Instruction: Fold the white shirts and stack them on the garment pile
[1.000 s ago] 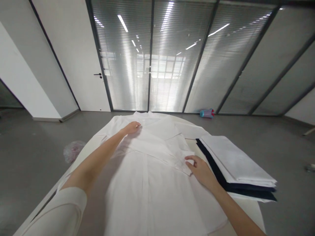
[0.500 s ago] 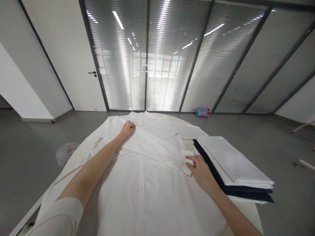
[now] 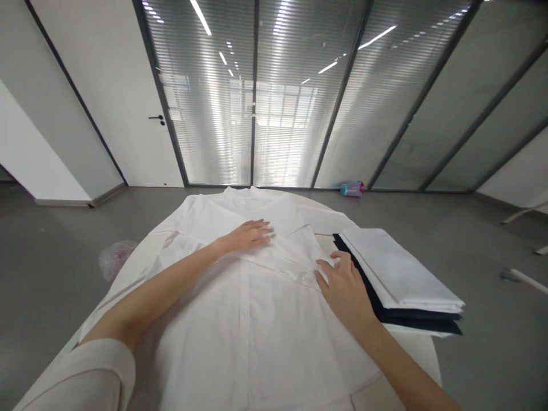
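A white button-up shirt (image 3: 205,342) lies spread on the table, its collar at the far side and its button placket running down the middle. One sleeve is laid across the chest. On that sleeve my left hand (image 3: 248,235) rests flat, fingers stretched out. My right hand (image 3: 345,288) is over the sleeve's cuff end at the shirt's right side, fingers apart and slightly curled, hiding most of the cuff. I see nothing gripped in either hand.
Right of the shirt sits a stack of folded white and dark navy garments (image 3: 406,271). The pale table (image 3: 422,359) has a rounded edge. On the floor are a clear plastic bag (image 3: 116,258) at left and a blue and red object (image 3: 352,189) by the glass partition.
My left hand has let go of the sleeve near the shoulder, opened, and slid right onto the chest. My right fingers have loosened from the cuff.
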`<action>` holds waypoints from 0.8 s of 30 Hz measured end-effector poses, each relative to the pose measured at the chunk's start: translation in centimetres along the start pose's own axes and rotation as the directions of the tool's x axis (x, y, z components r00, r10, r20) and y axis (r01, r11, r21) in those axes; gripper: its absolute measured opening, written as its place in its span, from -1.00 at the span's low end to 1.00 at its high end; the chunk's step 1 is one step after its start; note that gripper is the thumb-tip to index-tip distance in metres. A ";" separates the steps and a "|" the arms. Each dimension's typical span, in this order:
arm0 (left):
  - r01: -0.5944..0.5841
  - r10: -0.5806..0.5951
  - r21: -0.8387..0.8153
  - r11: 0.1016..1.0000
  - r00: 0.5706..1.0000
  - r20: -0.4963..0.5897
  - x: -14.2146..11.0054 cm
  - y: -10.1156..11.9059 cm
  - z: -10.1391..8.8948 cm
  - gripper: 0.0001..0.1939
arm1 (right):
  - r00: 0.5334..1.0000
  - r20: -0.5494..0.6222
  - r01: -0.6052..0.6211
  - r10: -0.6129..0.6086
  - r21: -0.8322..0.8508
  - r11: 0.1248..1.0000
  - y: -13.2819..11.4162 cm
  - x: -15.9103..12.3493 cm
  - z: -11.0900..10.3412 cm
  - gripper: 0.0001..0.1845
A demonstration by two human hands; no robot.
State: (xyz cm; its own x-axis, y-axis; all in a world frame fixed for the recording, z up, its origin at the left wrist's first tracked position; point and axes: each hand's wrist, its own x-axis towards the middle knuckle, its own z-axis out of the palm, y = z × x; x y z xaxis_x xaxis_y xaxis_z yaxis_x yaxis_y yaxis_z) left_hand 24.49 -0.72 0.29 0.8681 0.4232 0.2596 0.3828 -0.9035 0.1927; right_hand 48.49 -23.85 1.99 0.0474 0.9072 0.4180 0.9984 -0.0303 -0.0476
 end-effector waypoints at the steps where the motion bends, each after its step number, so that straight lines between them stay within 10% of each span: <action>1: 0.041 -0.041 0.031 0.999 0.999 -0.007 -0.4 -0.5 -0.4 -0.52 | 0.998 0.014 0.057 -0.057 0.005 0.998 -0.6 0.4 -0.3 -0.68; 9: 0.608 -0.592 0.090 0.789 0.791 -0.153 -7.6 -10.5 -4.4 -0.53 | 0.940 0.198 0.249 -0.278 0.159 0.955 -6.0 6.8 2.0 -0.29; 16: 0.654 -0.652 0.095 0.751 0.756 -0.050 -11.5 -13.5 -3.6 -0.47 | 0.889 0.354 0.219 -0.289 0.226 0.949 -6.3 7.1 6.9 -0.09; 24: 0.666 -0.666 0.109 0.738 0.745 -0.038 -11.3 -13.4 -3.8 -0.45 | 0.895 0.370 0.178 -0.248 0.212 0.961 -4.6 5.4 6.8 -0.05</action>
State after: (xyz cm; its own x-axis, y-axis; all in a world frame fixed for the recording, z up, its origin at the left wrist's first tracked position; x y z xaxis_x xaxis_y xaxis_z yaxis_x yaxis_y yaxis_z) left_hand 8.35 6.93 -1.58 0.3793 0.9198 0.1007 0.8951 -0.3923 0.2119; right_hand 43.94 -15.92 -1.74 -0.2159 0.9751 0.0501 0.9615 0.2213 -0.1632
